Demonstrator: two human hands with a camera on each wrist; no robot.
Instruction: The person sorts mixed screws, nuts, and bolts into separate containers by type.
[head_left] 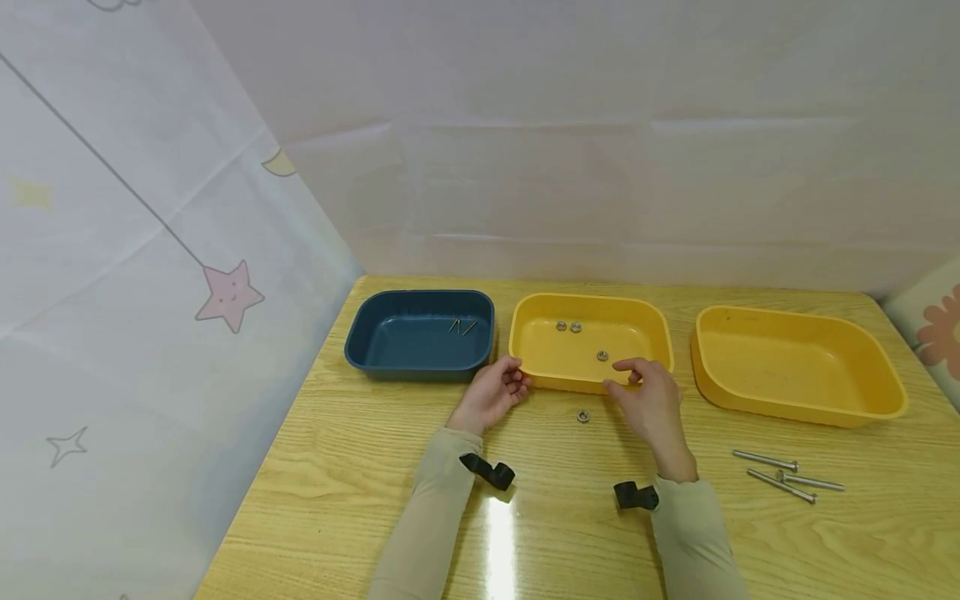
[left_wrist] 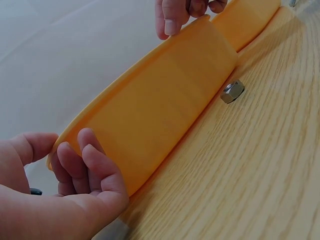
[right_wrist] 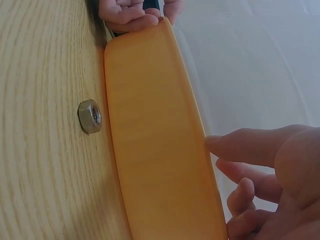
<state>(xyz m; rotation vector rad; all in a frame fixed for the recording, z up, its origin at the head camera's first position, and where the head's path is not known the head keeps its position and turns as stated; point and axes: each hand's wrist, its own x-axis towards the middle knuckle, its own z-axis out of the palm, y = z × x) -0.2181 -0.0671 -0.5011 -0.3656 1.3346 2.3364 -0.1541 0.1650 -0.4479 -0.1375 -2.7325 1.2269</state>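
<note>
A yellow bin (head_left: pixel 555 384) stands in the middle with several hex nuts inside, one nut (head_left: pixel 602 356) close to my right hand. My left hand (head_left: pixel 491 395) grips its front left corner, thumb at the rim and fingers (left_wrist: pixel 102 162) curled against the outer wall. Over the front right rim hovers my right hand (head_left: pixel 651 406), its thumb tip at the edge and its fingers bent loosely above the inside. A gap shows between thumb and forefinger, with nothing in it. Another hex nut (head_left: pixel 583 416) lies on the table in front of the bin, between both hands.
To the left is a dark blue bin (head_left: pixel 420 374) holding a few thin brass-coloured pieces (head_left: pixel 469 327). A second yellow bin (head_left: pixel 798 412) stands at the right. Three long bolts (head_left: pixel 782 485) lie on the wooden table (head_left: pixel 337 500) before it. Draped sheeting (head_left: pixel 525 167) rises behind.
</note>
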